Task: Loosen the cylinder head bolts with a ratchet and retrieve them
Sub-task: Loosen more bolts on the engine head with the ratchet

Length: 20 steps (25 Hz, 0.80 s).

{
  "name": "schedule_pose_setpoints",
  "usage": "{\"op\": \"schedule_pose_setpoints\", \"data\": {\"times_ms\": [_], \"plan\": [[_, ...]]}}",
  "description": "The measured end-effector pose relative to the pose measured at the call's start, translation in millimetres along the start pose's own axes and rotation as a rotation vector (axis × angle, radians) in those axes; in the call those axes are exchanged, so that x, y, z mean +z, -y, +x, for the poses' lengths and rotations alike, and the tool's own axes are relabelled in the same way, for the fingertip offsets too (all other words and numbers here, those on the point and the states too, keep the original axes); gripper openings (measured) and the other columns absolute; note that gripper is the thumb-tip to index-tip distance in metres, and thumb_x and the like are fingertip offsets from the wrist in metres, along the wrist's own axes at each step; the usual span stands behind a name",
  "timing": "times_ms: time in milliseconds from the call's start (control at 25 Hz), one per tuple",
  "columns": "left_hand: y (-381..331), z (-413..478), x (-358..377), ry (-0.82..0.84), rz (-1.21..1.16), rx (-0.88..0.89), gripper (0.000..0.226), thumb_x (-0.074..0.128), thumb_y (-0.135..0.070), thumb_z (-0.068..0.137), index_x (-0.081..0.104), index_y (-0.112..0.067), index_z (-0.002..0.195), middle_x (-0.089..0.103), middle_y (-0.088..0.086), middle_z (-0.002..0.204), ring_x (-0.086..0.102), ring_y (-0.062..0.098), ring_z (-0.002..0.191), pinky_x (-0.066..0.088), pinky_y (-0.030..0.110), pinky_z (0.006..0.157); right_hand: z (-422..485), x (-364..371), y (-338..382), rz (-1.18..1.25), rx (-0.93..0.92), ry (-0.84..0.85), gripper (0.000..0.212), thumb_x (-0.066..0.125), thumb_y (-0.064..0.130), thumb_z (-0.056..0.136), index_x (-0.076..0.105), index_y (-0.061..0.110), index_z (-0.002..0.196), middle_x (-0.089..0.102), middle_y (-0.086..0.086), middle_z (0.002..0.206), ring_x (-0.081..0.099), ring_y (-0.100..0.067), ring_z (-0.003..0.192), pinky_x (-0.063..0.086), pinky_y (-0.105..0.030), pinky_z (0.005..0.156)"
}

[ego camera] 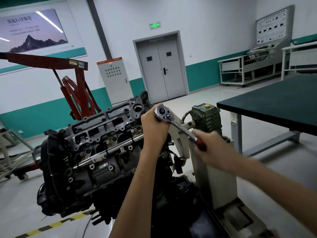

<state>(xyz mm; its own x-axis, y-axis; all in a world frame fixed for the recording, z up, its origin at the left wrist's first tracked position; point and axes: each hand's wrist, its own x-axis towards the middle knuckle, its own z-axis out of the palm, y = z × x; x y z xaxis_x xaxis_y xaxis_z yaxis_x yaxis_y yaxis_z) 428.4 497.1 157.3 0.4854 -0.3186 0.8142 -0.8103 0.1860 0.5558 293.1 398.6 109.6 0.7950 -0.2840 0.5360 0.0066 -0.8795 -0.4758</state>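
A dark engine with its cylinder head exposed sits on a stand at centre left. A chrome ratchet with a red-brown handle stands over the head's near right end. My left hand grips the ratchet just under its round head, hiding the socket and the bolt below. My right hand, blurred, holds the red-brown handle lower right of the head. A long chrome bar lies along the engine's side.
A green gearbox of the engine stand sits right behind the ratchet. A dark-topped workbench stands to the right. A red engine hoist stands behind the engine. Yellow-black tape marks the floor.
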Motion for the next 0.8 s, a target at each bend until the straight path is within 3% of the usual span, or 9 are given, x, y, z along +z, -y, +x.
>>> {"op": "schedule_pose_setpoints", "data": {"times_ms": [80, 160, 240, 360, 480, 560, 720, 800], "plan": [[0, 0, -1, 0.005, 0.000, 0.005, 0.052, 0.058, 0.011, 0.073, 0.041, -0.033, 0.052, 0.046, -0.017, 0.045, 0.037, -0.001, 0.046, 0.029, 0.009, 0.048, 22, -28, -15, -0.278, -0.100, -0.034, 0.019, 0.059, 0.010, 0.082, 0.054, 0.014, 0.100, 0.063, -0.006, 0.073, 0.059, -0.019, 0.060, 0.039, -0.020, 0.055], [0, 1, -1, 0.001, 0.000, 0.005, 0.052, 0.058, 0.011, 0.073, 0.041, -0.033, 0.052, 0.046, -0.017, 0.045, 0.036, 0.000, 0.047, 0.028, 0.009, 0.048, 29, -32, -18, -0.343, -0.126, -0.086, 0.020, 0.061, 0.012, 0.081, 0.053, 0.013, 0.099, 0.061, -0.005, 0.072, 0.060, -0.022, 0.063, 0.034, -0.017, 0.053], [1, -1, 0, -0.011, 0.004, 0.037, 0.053, 0.056, 0.014, 0.071, 0.042, -0.035, 0.055, 0.048, -0.018, 0.048, 0.039, 0.000, 0.048, 0.029, 0.009, 0.049, 15, -14, -14, -0.182, -0.043, -0.098, 0.018, 0.060, 0.011, 0.082, 0.053, 0.016, 0.098, 0.056, 0.002, 0.069, 0.056, -0.013, 0.058, 0.036, -0.012, 0.050], [1, -7, 6, -0.034, 0.001, 0.069, 0.050, 0.058, 0.014, 0.072, 0.041, -0.032, 0.062, 0.049, -0.018, 0.053, 0.038, 0.001, 0.050, 0.029, 0.009, 0.051, -19, 35, 19, 0.154, 0.113, -0.169, 0.012, 0.061, 0.009, 0.079, 0.054, 0.015, 0.088, 0.057, -0.001, 0.063, 0.056, -0.013, 0.055, 0.050, -0.029, 0.057], [4, -9, 7, -0.020, -0.044, 0.070, 0.048, 0.065, 0.010, 0.076, 0.041, -0.030, 0.064, 0.043, -0.016, 0.053, 0.034, 0.001, 0.052, 0.029, 0.012, 0.052, -28, 72, 62, 0.434, 0.169, -0.283, 0.021, 0.060, 0.002, 0.075, 0.049, 0.020, 0.071, 0.047, 0.006, 0.051, 0.050, -0.006, 0.048, 0.037, -0.010, 0.046], [5, -6, 3, -0.010, -0.063, 0.037, 0.047, 0.064, 0.008, 0.078, 0.040, -0.028, 0.060, 0.039, -0.014, 0.052, 0.031, 0.001, 0.051, 0.029, 0.013, 0.051, -27, 71, 67, 0.472, 0.155, -0.247, 0.027, 0.058, 0.000, 0.074, 0.045, 0.022, 0.066, 0.041, 0.006, 0.047, 0.047, -0.007, 0.045, 0.031, -0.008, 0.042], [5, -1, -1, 0.003, -0.014, -0.010, 0.037, 0.059, 0.014, 0.073, 0.049, -0.015, 0.052, 0.045, -0.014, 0.049, 0.037, -0.001, 0.049, 0.030, 0.009, 0.049, -15, 23, 17, 0.158, 0.048, -0.064, 0.013, 0.060, 0.005, 0.079, 0.056, 0.009, 0.091, 0.054, 0.000, 0.061, 0.054, -0.015, 0.052, 0.048, -0.027, 0.052], [0, 0, 0, 0.017, -0.002, 0.027, 0.048, 0.055, 0.011, 0.071, 0.043, -0.030, 0.050, 0.045, -0.017, 0.044, 0.038, -0.003, 0.046, 0.029, 0.008, 0.048, 5, -6, -7, -0.077, -0.058, -0.020, 0.021, 0.059, 0.006, 0.082, 0.056, 0.010, 0.102, 0.059, -0.001, 0.070, 0.055, -0.012, 0.054, 0.045, -0.020, 0.050]]}}
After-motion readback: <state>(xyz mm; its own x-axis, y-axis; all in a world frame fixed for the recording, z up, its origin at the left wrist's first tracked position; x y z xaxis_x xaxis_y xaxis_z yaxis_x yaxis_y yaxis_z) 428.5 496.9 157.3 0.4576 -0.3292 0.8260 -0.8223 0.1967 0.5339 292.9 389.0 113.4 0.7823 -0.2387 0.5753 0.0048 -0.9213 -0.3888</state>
